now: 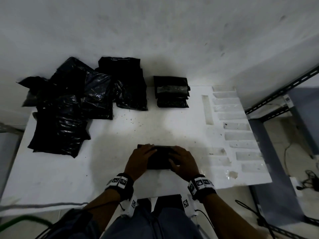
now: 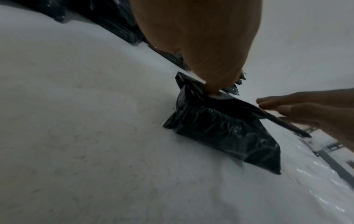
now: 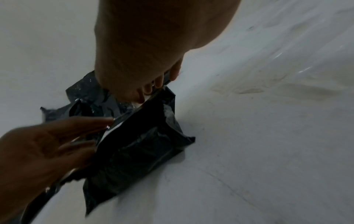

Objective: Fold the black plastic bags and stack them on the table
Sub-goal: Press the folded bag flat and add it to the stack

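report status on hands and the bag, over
Left hand and right hand both flat on the part-folded bag. Folded stack beyond, loose pile far left. Nothing between bag and stack.

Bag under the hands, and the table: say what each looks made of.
Bag: thin plastic film, black and glossy; it crinkles into fine creases that catch the light. Table: hard, white, matte top, dotted with dark specks; the material underneath cannot be told, perhaps painted board or laminate.
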